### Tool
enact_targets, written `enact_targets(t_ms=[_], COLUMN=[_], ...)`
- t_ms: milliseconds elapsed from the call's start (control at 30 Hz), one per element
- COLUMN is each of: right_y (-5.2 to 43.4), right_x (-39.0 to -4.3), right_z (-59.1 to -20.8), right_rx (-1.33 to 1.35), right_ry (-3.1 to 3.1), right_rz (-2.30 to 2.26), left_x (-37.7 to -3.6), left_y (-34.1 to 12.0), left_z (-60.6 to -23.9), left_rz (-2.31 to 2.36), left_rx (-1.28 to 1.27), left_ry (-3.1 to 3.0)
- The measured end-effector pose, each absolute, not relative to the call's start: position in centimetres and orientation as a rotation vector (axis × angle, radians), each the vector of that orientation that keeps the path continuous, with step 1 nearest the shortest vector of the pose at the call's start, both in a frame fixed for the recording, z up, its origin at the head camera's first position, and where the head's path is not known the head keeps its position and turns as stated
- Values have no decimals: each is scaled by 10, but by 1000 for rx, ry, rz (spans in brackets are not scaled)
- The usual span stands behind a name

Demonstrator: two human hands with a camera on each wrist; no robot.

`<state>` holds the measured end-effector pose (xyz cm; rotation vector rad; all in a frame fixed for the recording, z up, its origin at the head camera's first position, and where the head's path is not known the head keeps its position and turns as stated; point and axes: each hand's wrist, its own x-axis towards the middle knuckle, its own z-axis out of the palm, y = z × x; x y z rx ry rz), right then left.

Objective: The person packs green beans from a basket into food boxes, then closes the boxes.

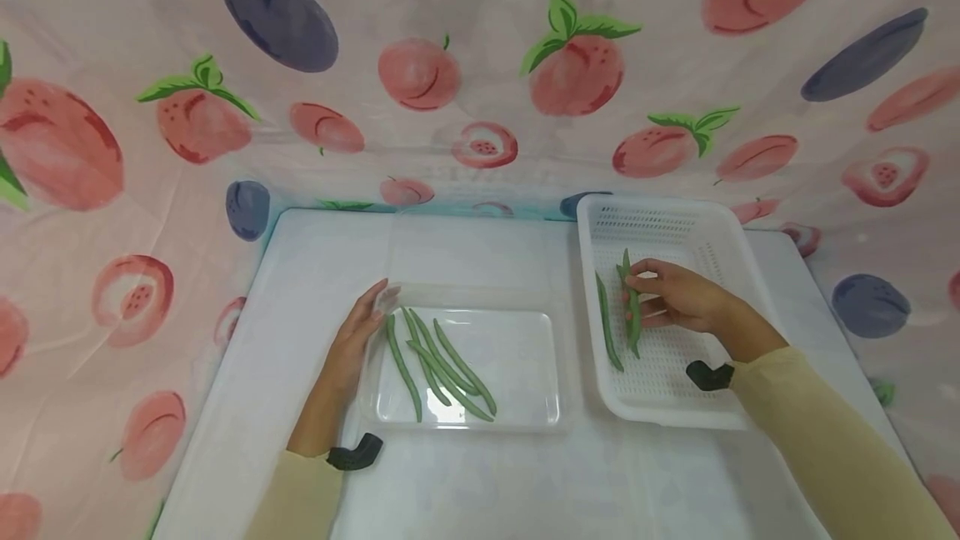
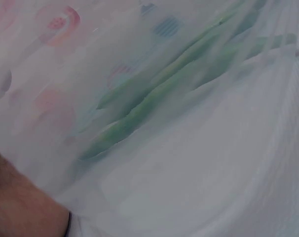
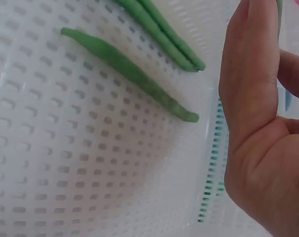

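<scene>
My right hand [image 1: 686, 298] is inside the white perforated basket [image 1: 667, 415], its thumb and fingers pinching a green bean [image 1: 634, 332]. More green beans lie in the basket; the right wrist view shows a single bean [image 3: 130, 74] and a close pair [image 3: 162, 37] beside the hand [image 3: 253, 113]. At the left side of a clear plastic container [image 1: 558, 423], my left hand [image 1: 356, 340] rests with extended fingers against the wall near the far corner. Several green beans [image 1: 450, 369] lie in that container. Through its cloudy wall, the left wrist view shows blurred beans [image 2: 134, 113]; the left fingers are out of that view.
Both containers stand side by side on a white table [image 1: 480, 490], the basket to the right. A fruit-printed cloth [image 1: 480, 40] hangs behind the table and along its sides. Dark wrist-worn pieces [image 1: 356, 452] sit at both sleeve cuffs.
</scene>
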<state>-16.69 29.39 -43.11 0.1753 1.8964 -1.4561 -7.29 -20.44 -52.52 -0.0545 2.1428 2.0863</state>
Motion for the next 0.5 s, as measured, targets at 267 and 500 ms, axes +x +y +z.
enact_targets(t_ms=[267,500], right_y=[289,279], right_x=[-161,-157], right_z=[-421,-411], right_rx=[120,49], right_ry=[1865,1881], right_rz=[-1493,-1506], left_x=[-73,-73], left_y=[-205,-204], left_z=[-527,-525], left_rz=[2088,2093], left_rx=[-65,-52], left_ry=[2133,2149])
